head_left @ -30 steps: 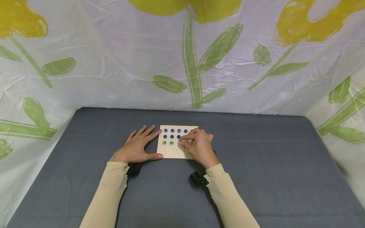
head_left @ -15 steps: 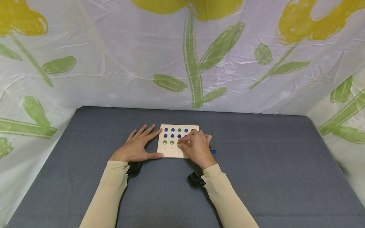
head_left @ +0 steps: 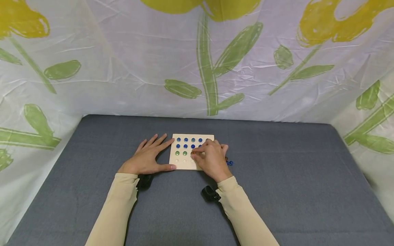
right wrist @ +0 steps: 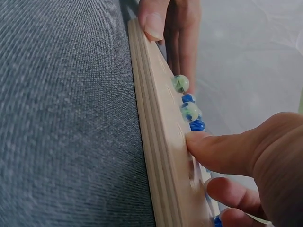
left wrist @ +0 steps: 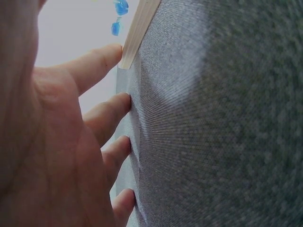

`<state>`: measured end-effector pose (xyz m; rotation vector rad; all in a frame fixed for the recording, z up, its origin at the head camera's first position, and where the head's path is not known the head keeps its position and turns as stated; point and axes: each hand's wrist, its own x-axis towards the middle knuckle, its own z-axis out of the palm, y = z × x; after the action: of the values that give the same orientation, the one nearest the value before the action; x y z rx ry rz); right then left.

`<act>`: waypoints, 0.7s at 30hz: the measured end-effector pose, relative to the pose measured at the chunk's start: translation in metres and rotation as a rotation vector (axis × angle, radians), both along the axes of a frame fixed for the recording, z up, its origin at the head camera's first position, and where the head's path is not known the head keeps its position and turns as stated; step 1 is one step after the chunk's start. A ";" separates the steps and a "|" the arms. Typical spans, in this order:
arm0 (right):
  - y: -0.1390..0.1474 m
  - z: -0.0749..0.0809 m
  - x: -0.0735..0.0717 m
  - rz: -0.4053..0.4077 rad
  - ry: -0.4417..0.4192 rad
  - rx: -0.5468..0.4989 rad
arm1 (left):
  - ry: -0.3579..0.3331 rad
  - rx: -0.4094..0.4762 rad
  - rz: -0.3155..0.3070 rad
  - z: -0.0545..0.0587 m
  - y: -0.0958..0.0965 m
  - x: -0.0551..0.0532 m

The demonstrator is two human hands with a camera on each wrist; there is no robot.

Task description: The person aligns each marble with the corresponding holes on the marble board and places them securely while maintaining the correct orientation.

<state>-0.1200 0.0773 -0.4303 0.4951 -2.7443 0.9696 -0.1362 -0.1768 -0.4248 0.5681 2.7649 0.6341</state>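
A pale wooden board (head_left: pixel 184 165) with rows of round hollows lies on the table. Blue marbles (head_left: pixel 186 139) sit in its two far rows, and two green marbles (head_left: pixel 185 153) in the third. My left hand (head_left: pixel 147 155) rests spread at the board's left side, its thumb on the near corner and its index finger (left wrist: pixel 102 64) touching the edge. Over the third row, my right hand (head_left: pixel 213 160) pinches an amber-brown marble (head_left: pixel 192 153) at the hollow right of the green ones. That marble is mostly hidden by the fingers. In the right wrist view my thumb (right wrist: pixel 213 149) touches the board.
Several loose marbles (head_left: pixel 231 163), blue and brownish, lie on the grey cloth (head_left: pixel 277 191) just right of the board, partly behind my right hand. A white flowered curtain (head_left: pixel 132 61) stands behind the table and at both sides.
My right hand has shifted slightly left and lowered the amber-brown marble to the third row's hollow. More of the loose marbles at the right now show. My left hand stays in place.
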 end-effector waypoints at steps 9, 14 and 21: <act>0.002 0.005 -0.003 -0.002 -0.038 0.006 | 0.010 0.004 -0.005 0.001 -0.001 0.000; 0.010 0.010 -0.005 -0.021 -0.045 -0.039 | 0.009 0.005 -0.005 0.002 0.000 0.000; 0.027 0.016 -0.008 -0.061 -0.057 -0.056 | -0.006 0.007 0.000 0.001 0.000 0.000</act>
<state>-0.1279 0.1048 -0.4139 0.3777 -2.7552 1.0584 -0.1360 -0.1771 -0.4238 0.5671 2.7576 0.6444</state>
